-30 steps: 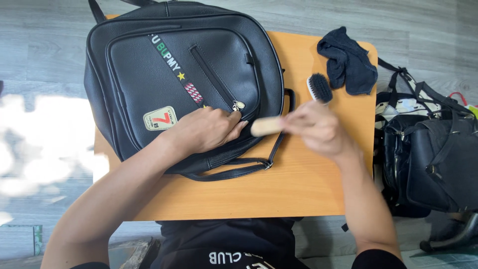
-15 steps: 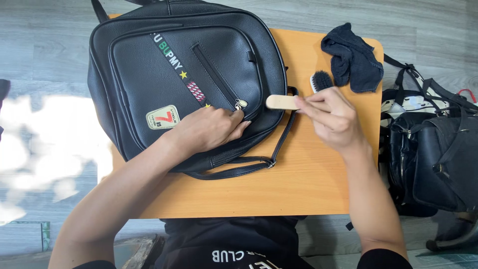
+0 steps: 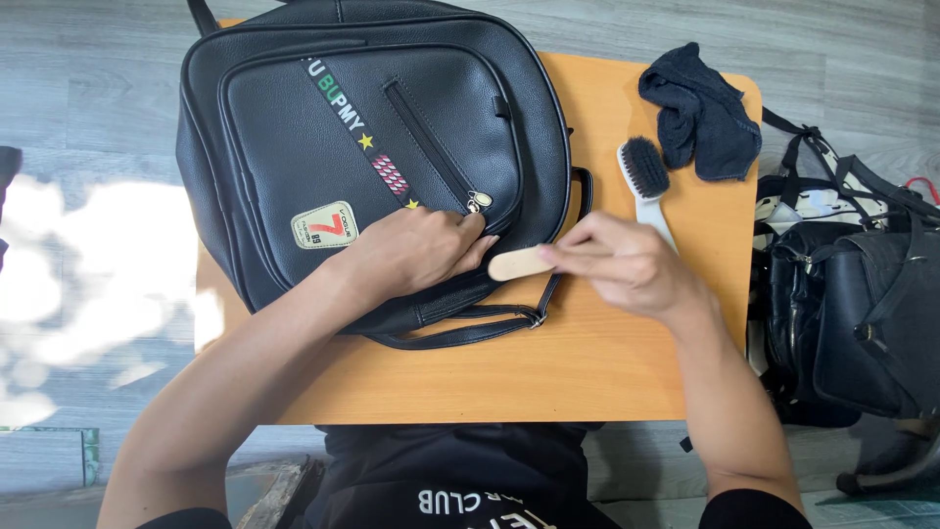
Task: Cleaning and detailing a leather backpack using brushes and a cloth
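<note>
Head view: my left hand presses flat, fingers spread, on the black backpack; my right hand is closed around a wooden-handled brush, which, judging by the loose-looking grip, could slip and scuff the bag.

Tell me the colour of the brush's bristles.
Black, on the brush beside the right hand; head view.

Left hand flat, palm down — right hand curled, gripping.

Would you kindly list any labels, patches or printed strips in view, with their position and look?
Rectangular patch: lower front of the black backpack, beside the left hand; cream, red mark.
Diagonal strip: across the backpack's front pocket; black, multicoloured letters, yellow stars, red-and-white stripes.
Shirt print: bottom edge; white on black.
</note>
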